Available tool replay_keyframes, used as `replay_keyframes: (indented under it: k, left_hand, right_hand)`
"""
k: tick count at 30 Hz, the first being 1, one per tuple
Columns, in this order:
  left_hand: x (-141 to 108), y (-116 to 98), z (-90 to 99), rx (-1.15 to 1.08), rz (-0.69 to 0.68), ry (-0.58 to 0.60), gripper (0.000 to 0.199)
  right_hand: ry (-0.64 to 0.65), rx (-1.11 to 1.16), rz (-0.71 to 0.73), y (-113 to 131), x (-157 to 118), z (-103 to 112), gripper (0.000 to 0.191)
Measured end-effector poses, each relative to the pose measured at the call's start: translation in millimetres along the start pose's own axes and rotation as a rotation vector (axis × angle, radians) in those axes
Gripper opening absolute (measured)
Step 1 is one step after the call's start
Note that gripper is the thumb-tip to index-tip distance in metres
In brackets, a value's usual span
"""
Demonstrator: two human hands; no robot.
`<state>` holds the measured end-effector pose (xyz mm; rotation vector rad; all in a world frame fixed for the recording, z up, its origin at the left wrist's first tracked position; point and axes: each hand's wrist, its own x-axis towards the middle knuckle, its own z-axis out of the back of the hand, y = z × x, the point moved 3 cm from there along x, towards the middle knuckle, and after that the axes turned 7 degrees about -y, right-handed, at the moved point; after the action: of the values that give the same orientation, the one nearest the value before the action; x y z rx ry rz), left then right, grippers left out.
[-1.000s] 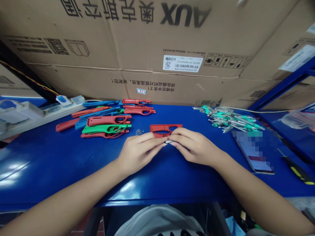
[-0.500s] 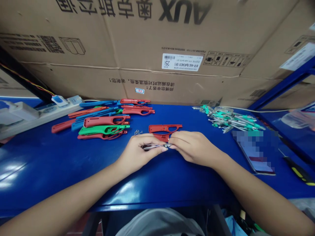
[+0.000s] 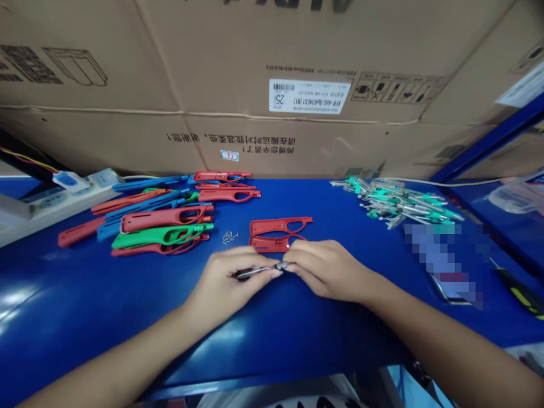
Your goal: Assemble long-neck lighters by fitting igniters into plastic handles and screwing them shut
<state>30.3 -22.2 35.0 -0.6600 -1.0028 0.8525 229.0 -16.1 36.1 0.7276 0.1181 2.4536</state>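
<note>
A small grey metallic part with thin pale wire is pinched between my two hands, just above the blue table. My left hand grips its left side, thumb and fingers closed; the loop of wire runs back into the palm. On the other end, the fingertips of my right hand press together, hiding that end. Just beyond the hands lie two red lighter shell halves, open side up, the nearer one partly behind my right hand. Several tiny screws lie to the left of the shells.
Red, green and blue lighter shells are stacked at left, near a white power strip. At right lie a heap of teal-and-metal lighter inner parts, a phone and a screwdriver. A large cardboard box stands behind.
The camera view has shifted and tilted down. Both hands keep hold of the small metallic part, and the wire loop looks narrower and turned in my left hand.
</note>
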Motion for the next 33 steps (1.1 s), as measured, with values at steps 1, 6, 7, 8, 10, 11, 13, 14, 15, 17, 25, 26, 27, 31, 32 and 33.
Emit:
replay_keyframes:
  k: [1, 6, 7, 8, 10, 11, 13, 14, 15, 17, 25, 26, 27, 31, 32, 33]
  left_hand:
    - [0, 1, 0.7, 0.024, -0.024, -0.009, 0.006]
    - [-2, 6, 3.4, 0.036, -0.103, -0.013, 0.015]
    - [-3, 8, 3.3, 0.030, -0.093, 0.005, 0.017]
    - [-3, 9, 3.5, 0.012, -0.099, 0.015, 0.016]
    - [-4, 13, 3.0, -0.013, -0.082, 0.060, 0.015]
    - [-4, 13, 3.2, -0.014, -0.085, 0.074, 0.016]
    - [-2, 12, 4.6, 0.003, -0.123, 0.072, 0.019]
    - [-1, 11, 5.3, 0.014, -0.146, 0.074, 0.018]
    - [0, 9, 6.3, 0.027, -0.164, 0.069, 0.017]
    - [1, 6, 7.2, 0.079, -0.214, 0.076, 0.015]
    - [-2, -1, 7.2, 0.153, -0.232, -0.028, 0.013]
    - [-1, -2, 7.1, 0.145, -0.238, -0.037, 0.015]
    - [-1, -4, 7.0, 0.138, -0.248, -0.041, 0.017]
    - [-1, -8, 7.6, 0.123, -0.298, -0.064, 0.019]
    - [-1, -9, 7.7, 0.120, -0.307, -0.069, 0.019]
    - [-1, -9, 7.8, 0.115, -0.315, -0.073, 0.019]
  right_hand:
    - [-0.022, 0.019, -0.025, -1, 0, -1, 0.025]
    - [0.058, 0.224, -0.224, -4, -4, -16, 0.026]
    - [0.083, 0.246, -0.239, -4, -5, -20, 0.027]
    - [0.111, 0.260, -0.242, -4, -5, -23, 0.028]
    - [0.141, 0.237, -0.234, -3, -5, -26, 0.029]
    - [0.147, 0.222, -0.225, -4, -4, -26, 0.030]
    - [0.147, 0.205, -0.211, -4, -2, -23, 0.031]
    - [0.147, 0.205, -0.199, -5, -1, -21, 0.031]
    - [0.143, 0.205, -0.185, -5, 0, -18, 0.032]
    - [0.128, 0.166, -0.154, -5, 1, -13, 0.032]
    - [-0.057, -0.031, -0.042, 1, -1, 0, 0.025]
    - [-0.081, -0.038, -0.039, 2, 0, 2, 0.025]
    - [-0.097, -0.046, -0.034, 3, 0, 3, 0.026]
    - [-0.125, -0.087, -0.001, 8, 2, 6, 0.026]
    - [-0.128, -0.098, 0.006, 9, 2, 7, 0.025]
    - [-0.129, -0.107, 0.013, 10, 2, 7, 0.025]
